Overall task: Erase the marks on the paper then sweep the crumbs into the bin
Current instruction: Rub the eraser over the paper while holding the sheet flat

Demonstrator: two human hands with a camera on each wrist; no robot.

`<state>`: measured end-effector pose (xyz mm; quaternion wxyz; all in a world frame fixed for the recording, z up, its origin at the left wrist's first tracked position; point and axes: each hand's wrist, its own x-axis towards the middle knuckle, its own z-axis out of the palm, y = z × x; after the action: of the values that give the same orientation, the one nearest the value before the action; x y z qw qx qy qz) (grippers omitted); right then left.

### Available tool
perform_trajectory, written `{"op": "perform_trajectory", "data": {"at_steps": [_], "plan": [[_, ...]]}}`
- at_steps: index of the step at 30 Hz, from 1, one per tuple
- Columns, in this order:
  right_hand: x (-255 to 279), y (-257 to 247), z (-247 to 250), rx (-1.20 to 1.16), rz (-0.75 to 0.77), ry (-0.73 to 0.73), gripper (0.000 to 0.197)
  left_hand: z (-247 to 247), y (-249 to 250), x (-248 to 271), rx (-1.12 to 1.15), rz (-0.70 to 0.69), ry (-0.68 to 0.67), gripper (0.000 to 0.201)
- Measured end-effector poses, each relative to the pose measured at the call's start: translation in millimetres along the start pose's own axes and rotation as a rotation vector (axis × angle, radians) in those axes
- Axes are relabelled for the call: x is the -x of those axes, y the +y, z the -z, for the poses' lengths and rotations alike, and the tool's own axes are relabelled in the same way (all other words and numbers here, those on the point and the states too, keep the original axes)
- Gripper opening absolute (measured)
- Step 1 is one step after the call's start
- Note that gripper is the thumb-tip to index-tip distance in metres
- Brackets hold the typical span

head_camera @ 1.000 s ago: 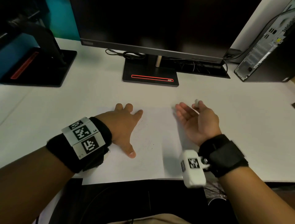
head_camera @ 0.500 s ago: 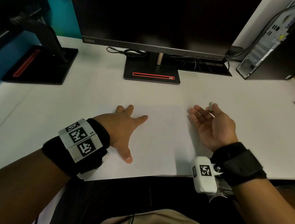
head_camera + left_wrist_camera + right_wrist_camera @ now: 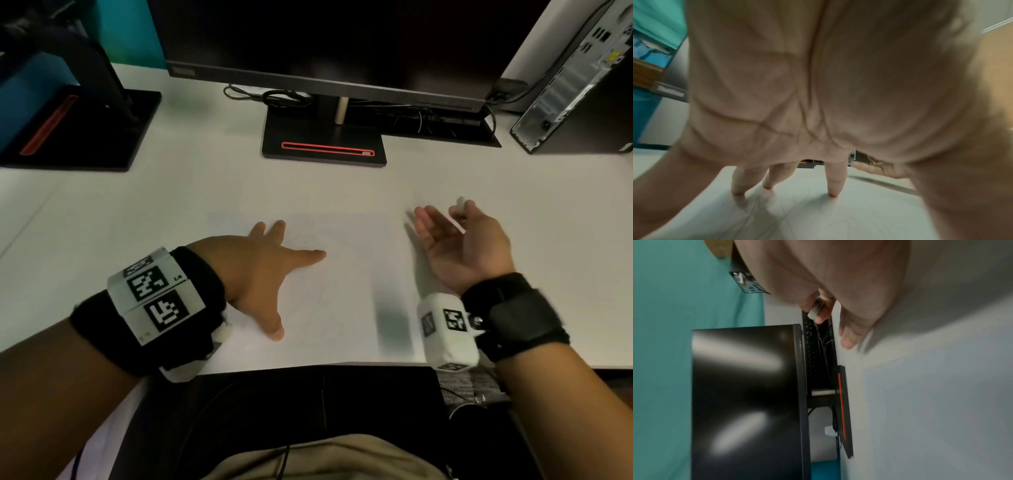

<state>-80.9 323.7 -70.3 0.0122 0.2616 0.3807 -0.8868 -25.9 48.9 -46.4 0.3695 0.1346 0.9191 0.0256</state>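
Note:
A white sheet of paper [image 3: 342, 308] lies on the white desk [image 3: 137, 212], carrying faint pencil marks [image 3: 318, 294]. My left hand [image 3: 267, 270] lies flat on the paper's left part with fingers spread; in the left wrist view its fingertips [image 3: 833, 193] press the paper [image 3: 838, 216]. My right hand [image 3: 455, 240] stands on its edge just past the paper's right side, palm facing left. Its thumb and forefinger pinch a small white eraser [image 3: 460, 204], which also shows in the right wrist view as a pale eraser [image 3: 815, 309]. The other fingers are straight.
A monitor [image 3: 325, 51] on a black stand base [image 3: 323, 144] fills the back of the desk, with cables [image 3: 274, 96] behind. A second stand [image 3: 78, 126] sits back left and a computer tower [image 3: 579, 85] back right. The desk's front edge [image 3: 308, 365] runs below my hands.
My right hand, still pinching the eraser, has slid to the right, from the paper's right part to just beyond its edge. The left hand has stayed flat on the paper.

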Motion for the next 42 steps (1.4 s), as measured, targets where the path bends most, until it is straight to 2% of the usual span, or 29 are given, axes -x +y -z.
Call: {"op": "perform_trajectory", "data": {"at_steps": [2,4,7,9,11,15,17,18,20,21,25,29,33,35,38,42], "plan": [[9.0,-4.7,-0.2,0.072,-0.026,-0.112,0.034,-2.0,1.7,0.2,0.003,0.007,-0.019,0.134],[28.1,0.8,-0.5,0.282,-0.159,-0.282,0.033,-5.4,5.8,-1.9,-0.01,0.016,-0.027,0.139],[56.3,14.4,2.3,0.895,-0.295,-0.549,0.025,-7.1,10.1,-7.7,-0.051,0.031,-0.008,0.142],[68.3,20.6,3.5,1.335,-0.252,-0.72,0.029,-5.4,11.6,-9.4,-0.062,0.047,-0.015,0.143],[74.0,21.1,0.5,1.658,-0.164,-0.821,0.037,-2.5,12.4,-10.3,-0.074,0.062,-0.027,0.143],[65.9,12.2,-10.1,2.008,0.047,-0.8,0.038,2.4,9.8,-12.4,-0.066,0.085,-0.026,0.145],[66.6,15.6,-10.6,2.064,0.137,-0.812,0.04,3.6,8.6,-13.7,-0.063,0.097,-0.025,0.146],[70.0,20.9,-9.5,2.081,0.162,-0.862,0.04,4.2,8.5,-14.4,-0.067,0.102,-0.025,0.147],[78.7,31.7,-5.8,2.11,0.166,-0.966,0.041,4.2,9.1,-14.9,-0.072,0.108,-0.03,0.148],[79.2,33.6,-5.0,2.106,0.153,-0.968,0.041,4.3,9.3,-15.2,-0.073,0.11,-0.031,0.148],[67.2,28.4,-6.3,2.028,0.171,-0.778,0.039,4.2,10.6,-16.9,-0.081,0.121,-0.027,0.148],[81.4,46.4,-2.8,2.008,0.156,-0.842,0.04,4.8,13.0,-17.1,-0.092,0.134,-0.031,0.147],[71.4,40.0,-3.5,1.959,0.207,-0.711,0.042,4.9,13.3,-17.0,-0.091,0.143,-0.022,0.147],[80.8,46.7,-3.4,1.966,0.222,-0.744,0.041,5.4,14.4,-17.1,-0.089,0.148,-0.022,0.147],[91.7,53.7,-2.3,1.978,0.169,-0.805,0.042,5.2,15.4,-18.8,-0.086,0.149,-0.019,0.147],[83.5,47.7,-2.1,1.953,0.235,-0.685,0.044,5.1,15.6,-17.9,-0.074,0.156,-0.025,0.147]]}}
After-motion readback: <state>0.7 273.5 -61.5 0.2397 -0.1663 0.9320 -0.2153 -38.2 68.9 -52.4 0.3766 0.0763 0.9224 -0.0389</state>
